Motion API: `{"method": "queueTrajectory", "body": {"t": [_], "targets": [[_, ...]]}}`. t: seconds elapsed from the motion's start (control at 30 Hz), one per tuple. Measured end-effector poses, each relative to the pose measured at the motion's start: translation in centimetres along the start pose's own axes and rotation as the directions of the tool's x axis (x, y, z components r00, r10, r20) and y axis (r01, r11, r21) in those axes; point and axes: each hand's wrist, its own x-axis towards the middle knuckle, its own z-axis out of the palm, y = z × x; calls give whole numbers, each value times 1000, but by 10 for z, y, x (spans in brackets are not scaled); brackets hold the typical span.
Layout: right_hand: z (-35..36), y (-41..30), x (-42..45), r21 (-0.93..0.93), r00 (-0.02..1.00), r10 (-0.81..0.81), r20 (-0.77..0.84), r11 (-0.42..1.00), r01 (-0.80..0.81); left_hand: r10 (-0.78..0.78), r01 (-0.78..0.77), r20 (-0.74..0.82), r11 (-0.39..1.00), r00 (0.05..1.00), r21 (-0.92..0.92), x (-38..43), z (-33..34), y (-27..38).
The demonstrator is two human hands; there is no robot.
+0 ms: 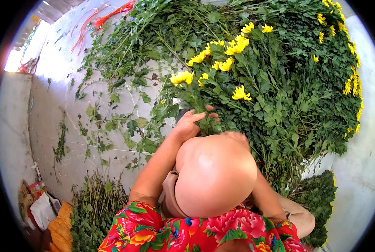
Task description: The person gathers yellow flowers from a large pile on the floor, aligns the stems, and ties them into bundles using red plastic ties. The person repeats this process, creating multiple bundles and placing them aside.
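My left hand is closed around the leafy green stems of a yellow chrysanthemum, its bloom pointing up and to the left. Just beyond my bent knee, my right hand is blurred and partly hidden by the knee, near the lower end of those stems; its grip is unclear. A big pile of cut chrysanthemum stems spreads ahead and to the right, and several loose yellow blooms lie over its leaves.
Red plastic ties lie on the floor at the upper left. Stripped leaves are scattered left of my hands. A bundle of stems lies at lower left by an orange sack; another bundle rests at lower right.
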Motion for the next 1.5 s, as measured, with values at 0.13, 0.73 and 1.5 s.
{"method": "queueTrajectory", "body": {"t": [0.13, 0.73, 1.5], "targets": [[-72, 25, 9, -328, 918, 62, -392, 923, -202, 17, -21, -30, 991, 999, -129, -1, -10, -10], [-138, 16, 16, -335, 943, 132, -305, 912, -236, -33, 9, -89, 967, 996, -256, 3, -40, -26], [-1, 8, 69, -116, 772, 595, 223, 803, -585, -23, -170, -443, 905, 896, -391, -12, -77, -50]]}}
